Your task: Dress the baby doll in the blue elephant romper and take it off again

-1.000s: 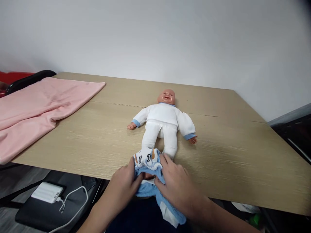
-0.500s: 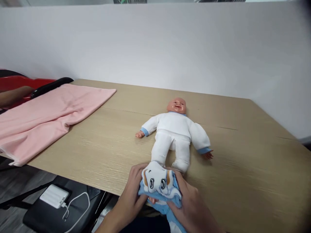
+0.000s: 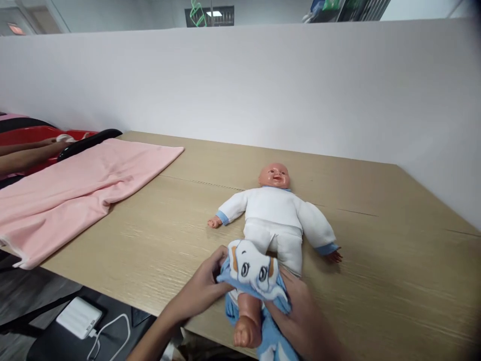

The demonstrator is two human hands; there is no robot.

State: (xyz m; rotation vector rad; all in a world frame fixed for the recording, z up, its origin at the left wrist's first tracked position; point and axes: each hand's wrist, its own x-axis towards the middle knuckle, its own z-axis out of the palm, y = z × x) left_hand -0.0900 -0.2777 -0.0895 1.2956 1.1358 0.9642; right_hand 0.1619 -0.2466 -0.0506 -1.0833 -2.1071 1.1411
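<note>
A baby doll (image 3: 276, 210) in a white suit with blue cuffs lies on its back on the wooden table (image 3: 376, 260), head toward the wall. A blue and white garment with cartoon eyes (image 3: 252, 271) is bunched around one doll leg, and the bare foot (image 3: 246, 333) sticks out below it. My left hand (image 3: 205, 288) pinches the garment's left side. My right hand (image 3: 304, 321) grips its right side near the table's front edge. The doll's other leg stays in its white trouser.
A pink cloth (image 3: 75, 193) covers the table's left part. Another person's arm (image 3: 26, 153) rests beyond it by a red and black chair. A white power bank with a cable (image 3: 79, 318) sits on a dark seat below. A white partition wall (image 3: 263, 85) stands behind.
Both hands have drawn the blue garment up the doll's leg toward its body, and the bare foot now shows below it. The view has tilted upward.
</note>
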